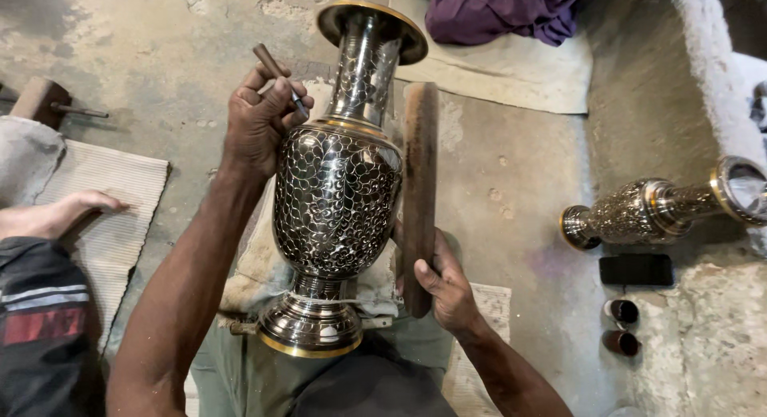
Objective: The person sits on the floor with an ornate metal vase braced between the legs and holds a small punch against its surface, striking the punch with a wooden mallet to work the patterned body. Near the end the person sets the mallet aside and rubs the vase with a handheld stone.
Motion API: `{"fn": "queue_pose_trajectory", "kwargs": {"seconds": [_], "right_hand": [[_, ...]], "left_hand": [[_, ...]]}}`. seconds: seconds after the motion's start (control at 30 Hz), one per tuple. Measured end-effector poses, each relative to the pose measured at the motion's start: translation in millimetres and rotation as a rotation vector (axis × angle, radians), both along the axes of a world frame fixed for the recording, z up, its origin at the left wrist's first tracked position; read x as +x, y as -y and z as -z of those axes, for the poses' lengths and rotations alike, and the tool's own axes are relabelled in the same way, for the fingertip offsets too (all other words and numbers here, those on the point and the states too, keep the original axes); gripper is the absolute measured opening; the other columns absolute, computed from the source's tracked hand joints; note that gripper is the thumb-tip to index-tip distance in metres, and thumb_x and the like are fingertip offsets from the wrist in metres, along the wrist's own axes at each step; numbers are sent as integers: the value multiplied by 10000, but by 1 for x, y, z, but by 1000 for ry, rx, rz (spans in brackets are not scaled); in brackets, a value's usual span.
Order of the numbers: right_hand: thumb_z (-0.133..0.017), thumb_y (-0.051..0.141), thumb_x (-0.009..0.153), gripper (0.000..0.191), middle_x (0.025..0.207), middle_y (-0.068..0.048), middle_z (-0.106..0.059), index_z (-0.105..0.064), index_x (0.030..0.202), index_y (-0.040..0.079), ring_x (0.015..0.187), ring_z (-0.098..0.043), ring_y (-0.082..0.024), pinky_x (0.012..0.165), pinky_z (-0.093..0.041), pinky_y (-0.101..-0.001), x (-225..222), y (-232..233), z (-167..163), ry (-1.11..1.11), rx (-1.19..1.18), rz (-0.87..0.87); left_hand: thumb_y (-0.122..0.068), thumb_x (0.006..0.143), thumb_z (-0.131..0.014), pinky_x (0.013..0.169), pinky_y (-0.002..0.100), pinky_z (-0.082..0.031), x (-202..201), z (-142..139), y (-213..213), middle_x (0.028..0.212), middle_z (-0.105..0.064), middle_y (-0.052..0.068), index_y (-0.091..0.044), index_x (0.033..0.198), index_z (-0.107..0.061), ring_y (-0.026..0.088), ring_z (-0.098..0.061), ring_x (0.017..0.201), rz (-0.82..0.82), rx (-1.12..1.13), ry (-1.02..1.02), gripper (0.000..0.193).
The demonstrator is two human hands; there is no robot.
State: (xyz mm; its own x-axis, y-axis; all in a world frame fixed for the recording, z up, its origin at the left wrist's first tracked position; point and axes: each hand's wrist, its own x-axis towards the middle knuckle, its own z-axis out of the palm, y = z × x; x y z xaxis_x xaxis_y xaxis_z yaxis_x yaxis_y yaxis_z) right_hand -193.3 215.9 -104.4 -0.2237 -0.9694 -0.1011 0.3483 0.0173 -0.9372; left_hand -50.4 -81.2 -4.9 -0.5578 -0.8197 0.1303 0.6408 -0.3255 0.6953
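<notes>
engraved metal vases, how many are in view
2. One engraved metal vase lies in the person's lap between the left hand and right hand; a second vase lies on its side at right. Others may sit out of frame.

Both forearms are bare from elbow to wrist, with no sleeves, watch or bracelet in view. The left hand [260,121] and the right hand [447,285] are gloveless, with short nails and no rings. Near the bottom edge, dull grey-green cloth covers the lap and legs

Metal-engraving workshop: engraved vases [339,195], bare concrete floor [511,185].
</notes>
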Motion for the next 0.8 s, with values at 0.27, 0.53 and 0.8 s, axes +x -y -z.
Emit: {"fn": "queue_pose_trajectory", "kwargs": {"seconds": [0.27, 0.53, 0.8], "right_hand": [[-601, 369, 1005, 703, 1041, -92, -592, -305, 1552, 39, 855, -670, -191, 776, -590, -367, 4, 2, 19, -62, 50, -87], [-606, 348, 1025, 653, 1064, -79, -573, -329, 1502, 0, 894, -660, -187, 805, -582, -367, 12, 1, 32, -49, 19, -145], [-636, 368, 1023, 651, 1053, -86, -591, -366, 1486, -1, 925, -640, -163, 847, -547, -339, 11, -7, 38, -147, 21, -201]], "left_hand": [[-93, 1027, -709, 649, 227, -618, 5, 11, 7, 938, -713, 150, 7, 1193, -557, 187, -734, 822, 23, -133, 103, 246], [-112, 998, -734, 691, 265, -654, 6, 24, 15, 926, -734, 158, 8, 1182, -558, 207, -755, 825, 15, -259, 204, 282], [-114, 1049, -690, 732, 264, -647, 15, 29, 8, 938, -733, 157, -13, 1134, -571, 189, -753, 841, -22, -385, 244, 178]]}}
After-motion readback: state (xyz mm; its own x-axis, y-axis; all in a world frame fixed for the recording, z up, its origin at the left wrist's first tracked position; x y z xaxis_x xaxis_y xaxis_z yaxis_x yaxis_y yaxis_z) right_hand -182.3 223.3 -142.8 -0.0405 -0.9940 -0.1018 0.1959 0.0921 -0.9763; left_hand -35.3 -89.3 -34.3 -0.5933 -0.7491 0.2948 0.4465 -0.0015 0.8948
